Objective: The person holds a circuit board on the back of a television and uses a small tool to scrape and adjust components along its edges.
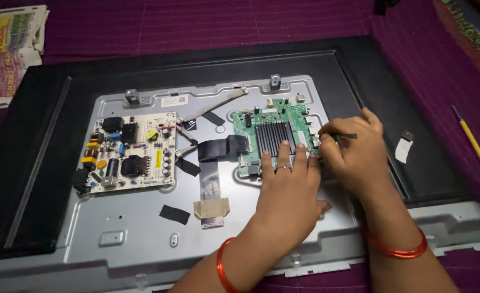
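A flat-screen panel lies face down, its grey metal back plate [142, 228] exposed. My left hand [285, 190] rests flat on the lower edge of the green circuit board [253, 122], fingers touching the black ribbed heat sink [272, 137]. My right hand [354, 152] is at the board's right edge, fingers pinched on a small dark tool or connector [349, 135]; I cannot tell which. Both wrists wear orange bangles. A white power board [128, 154] with yellow and black parts sits at the left of the plate. A black flat ribbon cable [218, 149] runs to the green board.
The black plastic rear frame [44, 163] surrounds the plate on a purple cloth [196, 21]. Folded newspapers [6, 49] lie at the top left. A yellow pencil-like stick [476, 146] and a small white-and-black piece [404, 146] lie at the right. Black tape patches [175, 214] dot the plate.
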